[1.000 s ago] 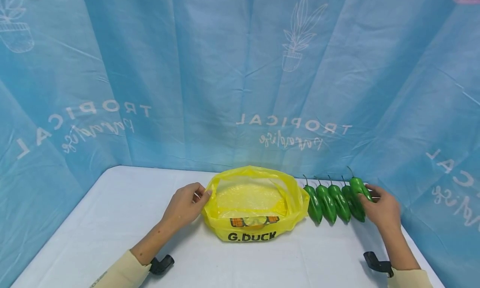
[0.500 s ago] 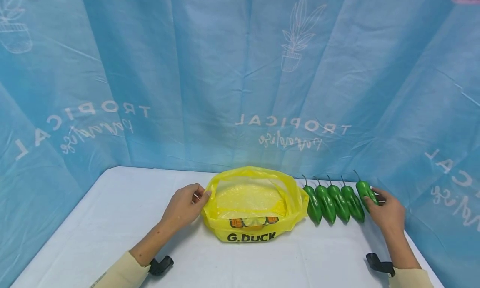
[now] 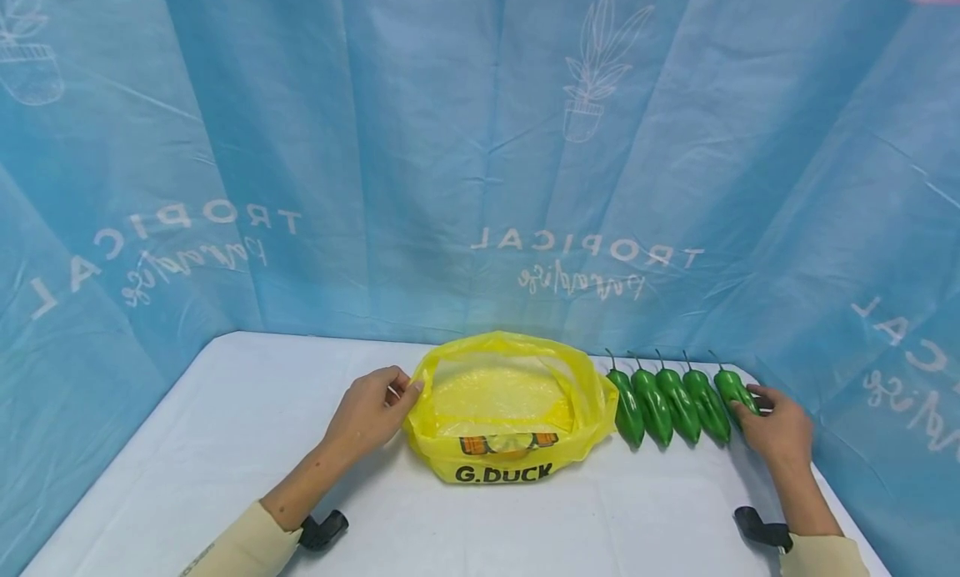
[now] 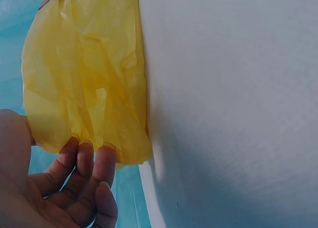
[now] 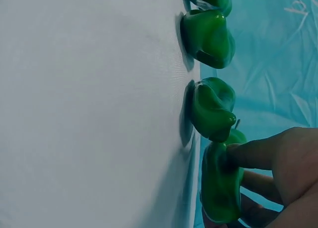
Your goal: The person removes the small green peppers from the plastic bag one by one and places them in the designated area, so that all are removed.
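A yellow plastic bag [image 3: 506, 470] printed "G.DUCK" stands with its mouth spread wide near the middle of the table. At its left rim, my left hand [image 3: 373, 410] pinches the plastic, and in the left wrist view the fingertips [image 4: 106, 156] lie against the yellow film. My right hand [image 3: 776, 427] grips a green pepper [image 3: 729, 383] at the right end of a row, thumb on its near side. Beside it lie several similar green peppers [image 3: 678, 406], stems pointing to the back. The right wrist view shows the held pepper [image 5: 218, 188] with the thumb on it.
A white-covered table [image 3: 465, 531] carries everything. Blue printed curtains [image 3: 420, 185] rise behind it and along both sides. The leftmost pepper [image 3: 626, 410] lies right by the bag's right end. A black wrist mount [image 3: 761, 529] sticks out from each forearm.
My right hand has moved slightly right and lowered the pepper, which now lines up with the row. The left hand and the bag have stayed in place.
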